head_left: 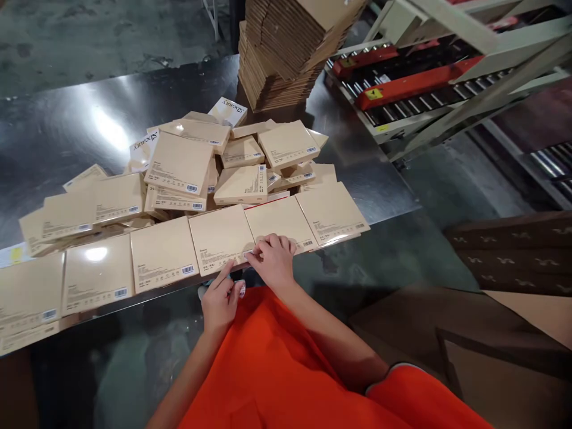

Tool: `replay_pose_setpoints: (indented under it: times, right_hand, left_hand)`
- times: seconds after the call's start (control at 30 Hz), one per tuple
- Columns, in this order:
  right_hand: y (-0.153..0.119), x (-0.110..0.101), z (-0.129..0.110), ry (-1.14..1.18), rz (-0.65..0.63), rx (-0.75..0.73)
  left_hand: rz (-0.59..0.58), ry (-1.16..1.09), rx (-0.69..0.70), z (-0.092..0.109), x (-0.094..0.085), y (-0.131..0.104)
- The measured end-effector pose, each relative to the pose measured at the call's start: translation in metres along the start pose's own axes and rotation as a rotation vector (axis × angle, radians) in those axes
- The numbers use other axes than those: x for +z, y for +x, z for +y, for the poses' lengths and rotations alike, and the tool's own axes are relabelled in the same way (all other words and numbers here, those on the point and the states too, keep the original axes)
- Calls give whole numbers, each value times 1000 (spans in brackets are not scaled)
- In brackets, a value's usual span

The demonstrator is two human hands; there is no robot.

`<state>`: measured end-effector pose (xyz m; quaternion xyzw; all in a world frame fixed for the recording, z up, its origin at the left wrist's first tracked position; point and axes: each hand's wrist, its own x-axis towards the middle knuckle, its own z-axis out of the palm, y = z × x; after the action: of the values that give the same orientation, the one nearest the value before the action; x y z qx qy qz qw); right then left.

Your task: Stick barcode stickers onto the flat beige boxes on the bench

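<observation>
Several flat beige boxes lie in a row along the near edge of the metal table. My right hand point(274, 260) rests over the lower left corner of one box point(281, 220), its fingers bent and pressed together; what they hold, if anything, is too small to name. Just left of it, my left hand point(222, 298) has its index finger reaching to the lower edge of the neighbouring box point(221, 232). Its other fingers are curled around a small roll of white labels or tape point(242, 289), only partly visible. Behind the row lies a loose heap of similar boxes point(181, 161).
A tall stack of folded cardboard point(290, 47) stands at the back of the metal table point(49, 137). A roller conveyor with red bars point(415, 80) is at the upper right. Brown cartons point(513, 256) sit at the lower right, beside the table.
</observation>
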<state>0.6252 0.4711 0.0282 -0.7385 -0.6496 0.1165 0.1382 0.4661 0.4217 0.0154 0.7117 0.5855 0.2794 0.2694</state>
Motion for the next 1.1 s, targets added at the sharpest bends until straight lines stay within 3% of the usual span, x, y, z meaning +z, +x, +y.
replay_pose_setpoints:
  times: [0.2, 0.33, 0.4, 0.5, 0.6, 0.67, 0.83, 1.1]
  right_hand:
    - [4, 1, -1, -9, -36, 35]
    - [5, 1, 5, 79, -50, 32]
    - [3, -6, 10, 240, -48, 27]
    - [-5, -27, 17, 678, -90, -85]
    - [-18, -51, 21, 1121, -325, -179]
    - [-25, -62, 24, 1270, -424, -100]
    - [-31, -72, 41, 1272, -359, 86]
    - [-38, -78, 68, 1314, -324, 166]
  left_hand:
    - [24, -5, -26, -2, 3, -1]
    - [45, -171, -98, 2, 1, 1]
    - [93, -294, -151, 12, -1, 2]
    - [155, -462, -205, 33, -2, 5]
    - [167, -576, -249, 56, 3, 8]
    - [133, -623, -256, 68, 9, 10]
    - [6, -786, -242, 88, 24, 13]
    - [-72, -679, -323, 106, 42, 19]
